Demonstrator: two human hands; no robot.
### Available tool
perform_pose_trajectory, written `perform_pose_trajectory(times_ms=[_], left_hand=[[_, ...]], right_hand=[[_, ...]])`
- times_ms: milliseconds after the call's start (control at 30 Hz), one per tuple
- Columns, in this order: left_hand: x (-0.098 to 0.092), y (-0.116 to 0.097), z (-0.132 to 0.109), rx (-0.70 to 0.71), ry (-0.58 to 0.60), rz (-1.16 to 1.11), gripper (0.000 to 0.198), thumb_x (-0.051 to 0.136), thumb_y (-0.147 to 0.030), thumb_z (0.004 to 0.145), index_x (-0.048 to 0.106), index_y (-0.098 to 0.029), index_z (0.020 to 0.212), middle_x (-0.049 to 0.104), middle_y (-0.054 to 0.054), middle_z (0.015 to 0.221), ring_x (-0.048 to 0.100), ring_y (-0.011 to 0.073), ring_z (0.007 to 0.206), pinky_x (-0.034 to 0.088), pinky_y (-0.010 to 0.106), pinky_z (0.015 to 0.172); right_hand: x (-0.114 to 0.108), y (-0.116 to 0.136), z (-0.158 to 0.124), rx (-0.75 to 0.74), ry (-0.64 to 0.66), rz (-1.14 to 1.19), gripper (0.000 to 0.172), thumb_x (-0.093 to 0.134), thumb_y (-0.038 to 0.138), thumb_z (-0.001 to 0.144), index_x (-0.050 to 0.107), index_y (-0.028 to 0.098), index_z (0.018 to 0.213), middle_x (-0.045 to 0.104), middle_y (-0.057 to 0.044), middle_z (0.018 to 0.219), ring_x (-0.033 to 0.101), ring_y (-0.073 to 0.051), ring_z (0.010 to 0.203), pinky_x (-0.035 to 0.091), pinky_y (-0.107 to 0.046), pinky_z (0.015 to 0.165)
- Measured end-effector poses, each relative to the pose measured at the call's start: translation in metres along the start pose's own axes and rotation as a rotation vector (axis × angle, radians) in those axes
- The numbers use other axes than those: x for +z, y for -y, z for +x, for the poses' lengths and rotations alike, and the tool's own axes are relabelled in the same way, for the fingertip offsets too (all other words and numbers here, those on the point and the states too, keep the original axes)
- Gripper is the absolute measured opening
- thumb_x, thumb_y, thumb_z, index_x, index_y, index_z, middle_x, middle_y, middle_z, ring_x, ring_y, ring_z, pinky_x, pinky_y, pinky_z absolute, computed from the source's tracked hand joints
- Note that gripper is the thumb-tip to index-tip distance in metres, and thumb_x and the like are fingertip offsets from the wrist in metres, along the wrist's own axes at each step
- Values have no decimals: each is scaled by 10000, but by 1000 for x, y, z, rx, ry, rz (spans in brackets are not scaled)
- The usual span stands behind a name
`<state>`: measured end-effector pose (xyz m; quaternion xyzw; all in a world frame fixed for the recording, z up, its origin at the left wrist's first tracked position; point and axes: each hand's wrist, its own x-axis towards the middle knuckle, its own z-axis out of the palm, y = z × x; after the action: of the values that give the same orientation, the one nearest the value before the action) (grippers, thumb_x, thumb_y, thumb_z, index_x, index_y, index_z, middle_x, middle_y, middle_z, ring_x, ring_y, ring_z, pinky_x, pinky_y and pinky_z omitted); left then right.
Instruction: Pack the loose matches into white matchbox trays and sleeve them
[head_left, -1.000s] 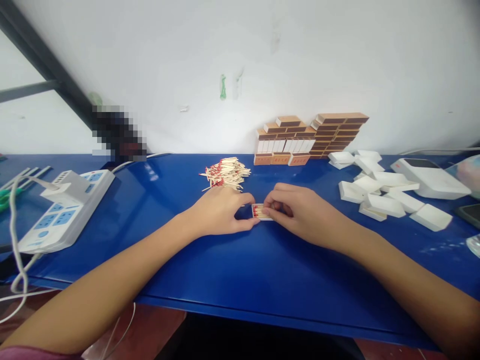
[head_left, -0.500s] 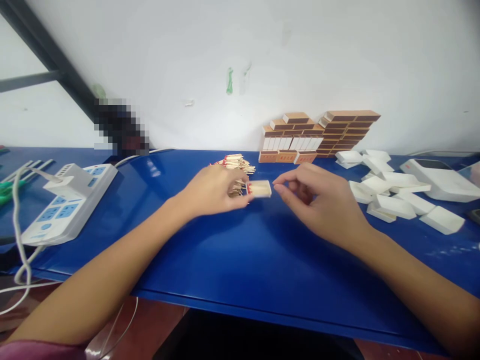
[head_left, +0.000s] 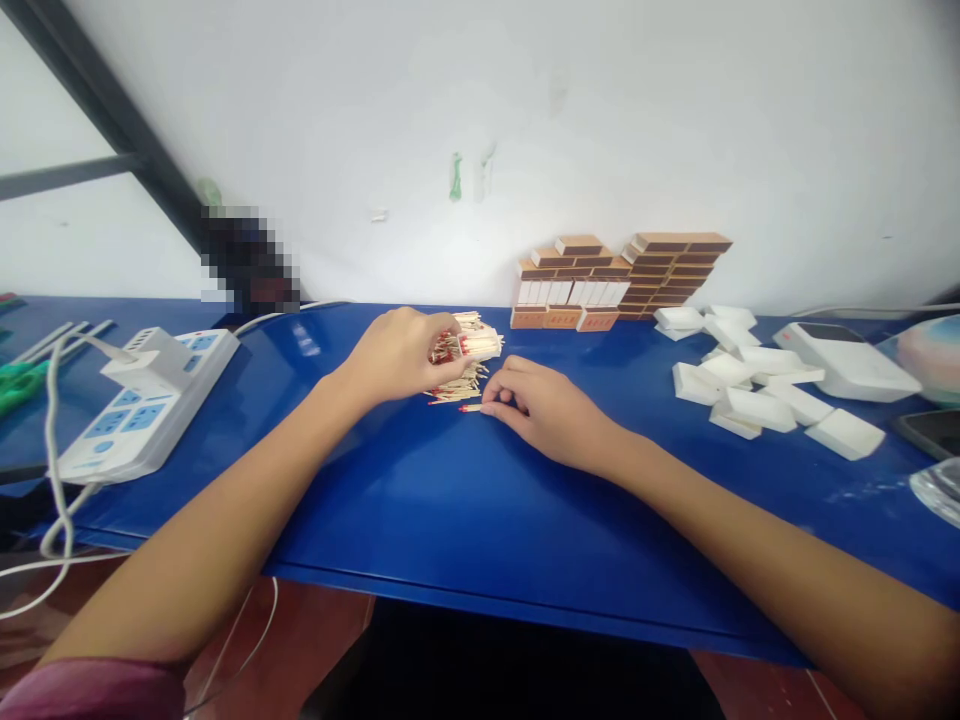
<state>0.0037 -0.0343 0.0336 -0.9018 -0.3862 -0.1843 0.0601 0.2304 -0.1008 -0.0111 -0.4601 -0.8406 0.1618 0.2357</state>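
My left hand (head_left: 405, 352) is closed on a small white matchbox tray (head_left: 491, 350) with red-tipped matches lying in it. The tray is held above a loose pile of matches (head_left: 459, 384) on the blue table. Thumb and fingertips of my right hand (head_left: 551, 408) pinch matches (head_left: 469, 408), their red heads pointing left. These are low over the table, just in front of the pile; I cannot tell how many there are. Part of the pile is hidden behind my left hand and the tray.
Stacked matchboxes (head_left: 664, 270) stand against the wall. Several white trays (head_left: 776, 405) lie heaped at right, near a white device (head_left: 844, 362). A power strip (head_left: 150, 400) with cables lies at left. The blue table's front edge (head_left: 525, 625) runs close to me.
My left hand has moved left and back with the tray, over the match pile. My right hand has come left and lower, and matches now show between its fingertips.
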Motion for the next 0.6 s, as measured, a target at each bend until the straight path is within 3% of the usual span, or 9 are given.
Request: perform_pose_trajectory(times_ms=[267,600], left_hand=[[2,-12,-1,27,47,23,365,610,-510,918,723,-164,945,642,24,646,508,144,542,267,292,554],[4,-15,-3,48,70,5,368,600,-506,925,733,-173,1005,663,34,657,534,168,572,269,292,568]], right_hand=[[-11,-6,-16,-3,89,-107,159,465,209,1053,597,208,965,605,-56,1037,598,-160,757,442,-299,685],[-22,-9,-22,-24,160,7,143,539,320,1050,633,250,1132,578,-46,1095,588,-158,780,465,-318,737]])
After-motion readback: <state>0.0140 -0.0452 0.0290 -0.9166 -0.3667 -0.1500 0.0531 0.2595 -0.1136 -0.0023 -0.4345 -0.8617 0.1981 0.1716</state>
